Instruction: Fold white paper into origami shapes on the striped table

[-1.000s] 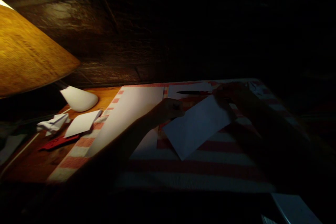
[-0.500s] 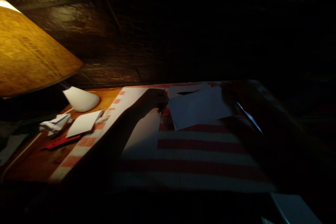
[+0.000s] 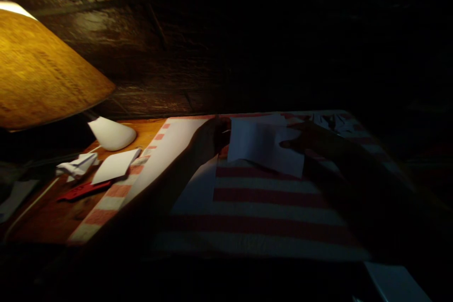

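Paper point(image 3: 264, 151) lies flat on the striped cloth point(image 3: 265, 198), right of centre in the frame, towards the far edge of the surface point(image 3: 46, 217). My left hand point(image 3: 212, 137) sits at its left edge. Its fingers look curled, but the light is too dim for me to tell whether they pinch the sheet or only rest against it. My right hand point(image 3: 311, 141) lies across the right part of the sheet with its fingers stretched out towards the left, grasping nothing and flat on the paper.

I judge the step to be squaring and pressing the sheet down on the cloth. Any fold from here calls for the left edge to be held firm while the right fingers run along the line, with corners matched by feel, since my arms shade the work.

At the left of the frame the lamp shade point(image 3: 42, 75) glows over a folded scrap point(image 3: 115, 165), a crumpled piece point(image 3: 76, 166) and a red slip point(image 3: 81, 190).
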Motion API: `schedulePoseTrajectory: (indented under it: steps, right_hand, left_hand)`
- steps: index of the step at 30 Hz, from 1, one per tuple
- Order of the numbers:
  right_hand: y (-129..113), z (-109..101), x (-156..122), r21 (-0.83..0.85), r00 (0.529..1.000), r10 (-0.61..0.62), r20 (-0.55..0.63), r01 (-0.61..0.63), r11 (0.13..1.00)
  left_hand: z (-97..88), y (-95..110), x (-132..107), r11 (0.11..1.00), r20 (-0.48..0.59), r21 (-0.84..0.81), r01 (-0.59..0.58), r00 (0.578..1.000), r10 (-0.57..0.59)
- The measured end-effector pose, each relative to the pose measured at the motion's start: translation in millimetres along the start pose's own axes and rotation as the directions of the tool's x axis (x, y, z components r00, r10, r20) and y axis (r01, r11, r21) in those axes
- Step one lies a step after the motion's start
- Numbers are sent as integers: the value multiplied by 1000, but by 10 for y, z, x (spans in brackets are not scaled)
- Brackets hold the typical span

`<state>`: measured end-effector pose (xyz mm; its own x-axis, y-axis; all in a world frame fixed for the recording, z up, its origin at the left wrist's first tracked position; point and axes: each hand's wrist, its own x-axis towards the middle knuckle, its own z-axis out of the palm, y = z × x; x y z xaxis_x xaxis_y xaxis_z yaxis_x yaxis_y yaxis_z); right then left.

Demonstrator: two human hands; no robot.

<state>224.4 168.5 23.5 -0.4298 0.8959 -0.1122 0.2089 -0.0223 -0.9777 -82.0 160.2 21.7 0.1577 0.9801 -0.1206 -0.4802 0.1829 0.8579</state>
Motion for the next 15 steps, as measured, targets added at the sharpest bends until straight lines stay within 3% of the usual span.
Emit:
schedulePoseTrajectory:
  steps: [4,8,10,12,14,15]
  right_hand:
    - [-82,50,10,118,974,-62,-219,89,989]
    - [-69,206,47,223,970,-24,-240,79,972]
    - [-41,320,32,200,985,36,-168,-2,980]
    - [-32,435,-19,193,998,51,26,-55,980]
    - [-40,531,-81,299,980,15,197,-75,951]
    - [-43,566,-105,373,980,-13,201,-64,926]
  left_hand:
    - [18,-84,-44,983,186,-182,28,983,6]
    - [85,-229,-43,994,363,-74,85,930,-52]
    - [121,-309,-31,999,328,-10,44,944,-38]
    - [133,-370,-19,998,173,30,-58,984,52]
    - [120,-400,-14,989,31,90,-119,993,117]
    - [109,-405,-17,986,5,120,-116,993,116]
